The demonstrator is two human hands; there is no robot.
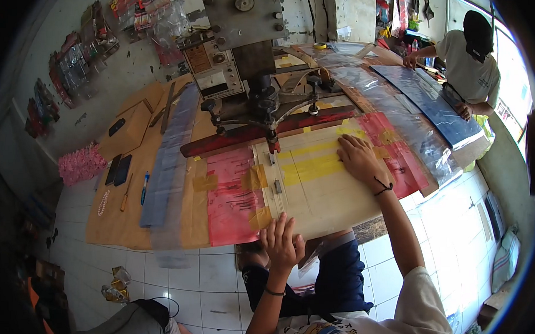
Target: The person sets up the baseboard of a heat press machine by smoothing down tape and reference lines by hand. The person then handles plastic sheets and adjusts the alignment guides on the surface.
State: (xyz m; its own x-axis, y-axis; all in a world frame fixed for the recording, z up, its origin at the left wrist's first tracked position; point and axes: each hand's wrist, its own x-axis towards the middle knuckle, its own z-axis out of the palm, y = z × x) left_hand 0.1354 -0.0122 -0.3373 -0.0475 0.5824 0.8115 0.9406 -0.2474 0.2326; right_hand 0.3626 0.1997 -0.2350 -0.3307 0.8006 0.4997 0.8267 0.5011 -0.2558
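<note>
My left hand (280, 244) lies at the front edge of a pale board (316, 200), fingers stretched out over its left corner. Flat on the board's right part rests my right hand (361, 159), fingers spread, beside strips of yellow tape (305, 163). Neither hand grips anything. Red sheets flank the board, one on the left (230, 195) with brown tape on it and one on the right (400, 162). Two small metal pieces sit along the board's left side. Just behind it runs a long red-and-black bar (219, 142) under the machine's press head (268, 105).
Clear plastic strips (167, 164) cross the table on the left, near a screwdriver (125, 192), a blue pen (145, 189) and phones (122, 170). A cardboard box (127, 127) stands behind them. At right, another person (473, 65) handles a dark blue sheet (424, 99). Someone is low at bottom left.
</note>
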